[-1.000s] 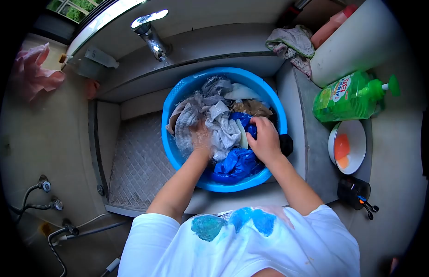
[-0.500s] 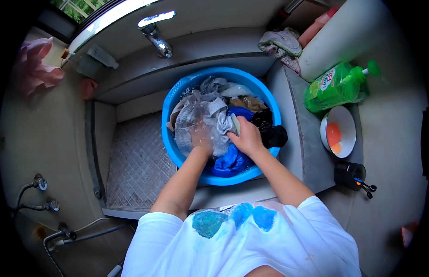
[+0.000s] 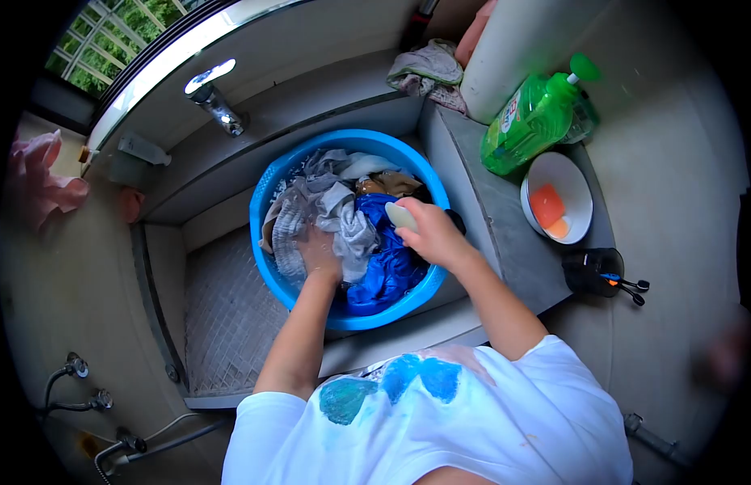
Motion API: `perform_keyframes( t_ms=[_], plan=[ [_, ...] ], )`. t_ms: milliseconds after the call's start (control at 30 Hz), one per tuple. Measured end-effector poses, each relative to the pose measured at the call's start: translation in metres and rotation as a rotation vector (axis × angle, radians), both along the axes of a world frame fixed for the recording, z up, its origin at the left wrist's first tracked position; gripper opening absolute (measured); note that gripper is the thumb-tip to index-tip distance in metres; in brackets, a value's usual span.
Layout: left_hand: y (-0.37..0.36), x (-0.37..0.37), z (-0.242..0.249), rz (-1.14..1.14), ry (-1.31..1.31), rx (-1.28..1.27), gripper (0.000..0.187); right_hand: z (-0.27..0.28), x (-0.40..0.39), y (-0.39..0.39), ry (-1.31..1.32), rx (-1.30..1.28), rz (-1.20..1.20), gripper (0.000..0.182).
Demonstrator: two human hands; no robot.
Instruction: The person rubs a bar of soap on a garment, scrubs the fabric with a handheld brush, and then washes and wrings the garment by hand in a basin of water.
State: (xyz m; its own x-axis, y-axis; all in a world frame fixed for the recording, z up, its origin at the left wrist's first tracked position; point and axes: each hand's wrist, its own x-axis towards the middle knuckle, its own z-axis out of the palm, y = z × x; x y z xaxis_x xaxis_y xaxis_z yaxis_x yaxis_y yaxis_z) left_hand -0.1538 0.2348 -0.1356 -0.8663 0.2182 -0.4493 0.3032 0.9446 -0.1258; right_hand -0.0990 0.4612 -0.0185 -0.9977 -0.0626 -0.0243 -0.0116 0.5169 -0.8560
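My right hand (image 3: pixel 433 235) is closed around a pale bar of soap (image 3: pixel 401 216), holding it over the wet clothes. My left hand (image 3: pixel 317 249) is down in the water against a light grey garment (image 3: pixel 348 230); its fingers are blurred by the water and cloth. Both hands are inside a blue basin (image 3: pixel 266 267) filled with water and clothes. Bright blue cloth (image 3: pixel 385 271) lies under my right hand, and a brown piece (image 3: pixel 391 184) sits at the far side. Dark cloth shows partly behind my right wrist.
The basin stands in a grey sink (image 3: pixel 230 315) below a chrome faucet (image 3: pixel 222 109). On the right ledge are a green pump bottle (image 3: pixel 527 125), a white bowl (image 3: pixel 584 202) with orange pieces inside, and a black cup (image 3: pixel 589 273) with toothbrushes. A rag (image 3: pixel 428 69) lies behind.
My right hand has lifted with the soap away from the grey garment, and more blue cloth shows. My left hand stays in the water. The whole view has shifted and turned.
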Motion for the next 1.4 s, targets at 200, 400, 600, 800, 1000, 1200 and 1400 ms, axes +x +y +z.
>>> perform_keyframes(
  t_ms=[200,400,600,800,1000,1200,1400],
  plan=[
    [0.003,0.001,0.01,-0.025,-0.026,-0.066,0.076,0.068,0.031,0.088,0.355,-0.216,-0.538,0.03],
    [-0.004,0.001,0.007,0.062,0.049,0.104,0.064,0.047,0.056,0.168,0.305,0.593,-0.586,0.026],
    [-0.006,0.023,0.064,-0.039,0.226,0.375,0.045,0.086,0.042,0.111,0.441,0.355,-0.747,0.024],
    [-0.04,0.017,0.076,0.169,0.49,0.877,0.063,0.024,-0.028,-0.018,0.503,0.156,0.063,0.041],
    [-0.015,0.015,0.08,0.099,0.275,0.22,0.09,-0.044,-0.057,-0.071,0.016,0.417,0.231,0.076],
    [-0.019,-0.008,0.035,0.073,0.216,0.015,0.054,-0.073,-0.091,-0.073,-0.064,0.555,0.354,0.068],
    [-0.034,-0.013,-0.015,0.055,0.353,0.103,0.046,-0.096,-0.098,-0.082,0.034,0.6,0.213,0.051]
  ],
)
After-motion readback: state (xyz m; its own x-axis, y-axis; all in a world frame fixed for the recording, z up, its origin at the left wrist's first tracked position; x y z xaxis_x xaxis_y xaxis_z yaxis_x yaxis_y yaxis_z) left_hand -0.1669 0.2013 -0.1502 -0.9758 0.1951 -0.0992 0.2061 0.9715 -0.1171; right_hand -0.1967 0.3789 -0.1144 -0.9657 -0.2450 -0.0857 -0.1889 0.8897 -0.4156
